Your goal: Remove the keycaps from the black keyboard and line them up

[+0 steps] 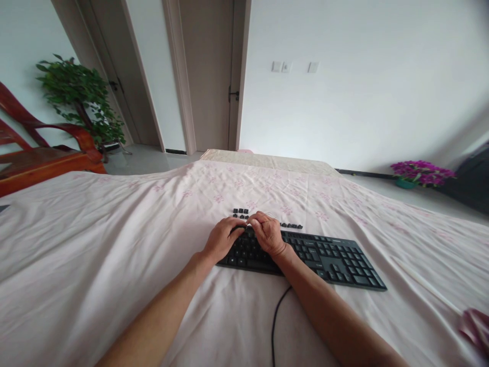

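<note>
A black computer keyboard (332, 257) lies on the pink flowered cloth, its cable (274, 326) running toward me. My left hand (223, 237) is closed on the keyboard's far left corner, thumb over the keys and fingers along the back edge. Close beside it, my right hand (267, 234) is bent over the upper key rows, thumb and fingers pinched together. A small pale sliver shows at its fingertips, too small to name. Loose black keycaps (240, 210) sit in short rows just behind the keyboard. More keycaps (293, 226) lie to the right of my right hand, which hides part of the row.
The cloth (153, 229) covers a wide surface with soft wrinkles. A wooden armchair (49, 148) and a leafy plant (76, 97) stand at the left. Purple flowers in a green pot (407, 182) are on the floor at the right. Shiny pink fabric (476, 326) lies at the right edge.
</note>
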Demonstrator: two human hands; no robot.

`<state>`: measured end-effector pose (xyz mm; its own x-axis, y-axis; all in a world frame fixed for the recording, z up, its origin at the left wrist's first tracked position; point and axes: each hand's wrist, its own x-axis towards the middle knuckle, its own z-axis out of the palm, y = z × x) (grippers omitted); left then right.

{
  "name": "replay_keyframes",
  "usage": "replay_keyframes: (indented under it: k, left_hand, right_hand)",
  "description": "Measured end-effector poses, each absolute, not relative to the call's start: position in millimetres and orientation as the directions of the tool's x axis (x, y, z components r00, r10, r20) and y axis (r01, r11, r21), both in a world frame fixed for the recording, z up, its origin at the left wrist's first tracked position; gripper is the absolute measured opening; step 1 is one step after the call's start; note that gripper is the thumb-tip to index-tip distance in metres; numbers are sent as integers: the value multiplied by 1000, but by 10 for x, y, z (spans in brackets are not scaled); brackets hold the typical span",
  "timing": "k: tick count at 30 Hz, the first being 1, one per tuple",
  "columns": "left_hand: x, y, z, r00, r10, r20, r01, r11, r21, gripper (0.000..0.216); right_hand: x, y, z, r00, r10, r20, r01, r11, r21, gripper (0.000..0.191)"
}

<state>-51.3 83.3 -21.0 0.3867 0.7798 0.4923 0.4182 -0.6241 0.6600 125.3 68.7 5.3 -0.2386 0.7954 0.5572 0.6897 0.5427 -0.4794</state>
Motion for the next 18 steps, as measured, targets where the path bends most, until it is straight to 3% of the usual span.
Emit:
replay_keyframes:
  k: [8,12,18]
  left_hand:
    - [-586,759,-257,425,771,474,420,-632,651,25]
    - [-582,777,-305,394,792,466,391,-604,695,12]
    - [-588,810,-342,244,887,392,356,-457,815,13]
  right_hand:
    - [1312,637,88,-259,636,727,570,709,-416,25]
    - [1333,668,69,-312,673,671,619,680,-394,26]
    - [1301,674,40,-413,748,520,688,630,-360,22]
